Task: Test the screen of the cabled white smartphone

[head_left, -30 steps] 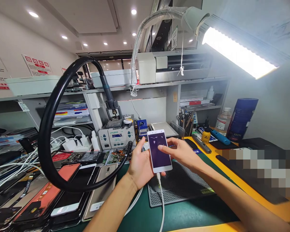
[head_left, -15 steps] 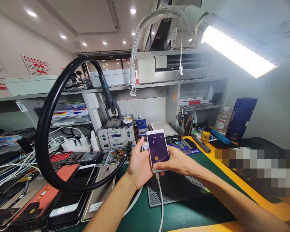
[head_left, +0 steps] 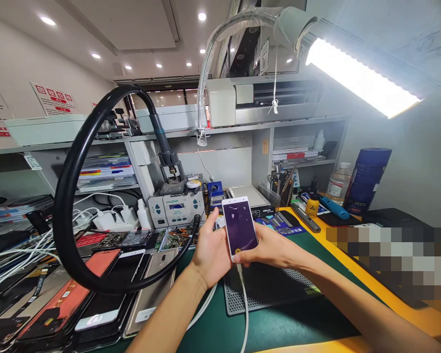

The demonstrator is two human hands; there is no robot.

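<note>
A white smartphone (head_left: 240, 223) stands tilted back above the mat, its dark purple screen facing me. Near the bottom of that screen glows a small yellow round icon (head_left: 237, 251). My left hand (head_left: 213, 247) cradles the phone from the left, thumb raised and other fingers mostly hidden behind it. On the right side, my right hand (head_left: 266, 245) grips the lower corner, with the thumb lying across the bottom front. A white cable (head_left: 245, 309) is plugged into the phone's lower edge and hangs down to the mat.
A black perforated pad (head_left: 268, 289) lies on the green mat (head_left: 213, 328) under the hands. Several phones, one a gold phone (head_left: 152, 289), lie to the left beneath a looping black hose (head_left: 64, 206). Behind stands a rework station (head_left: 176, 208). A lit lamp (head_left: 363, 78) hangs upper right.
The yellow icon on the screen has shifted down towards the bottom edge, and the right thumb sits slightly lower. Both hands keep the phone in nearly the same place.
</note>
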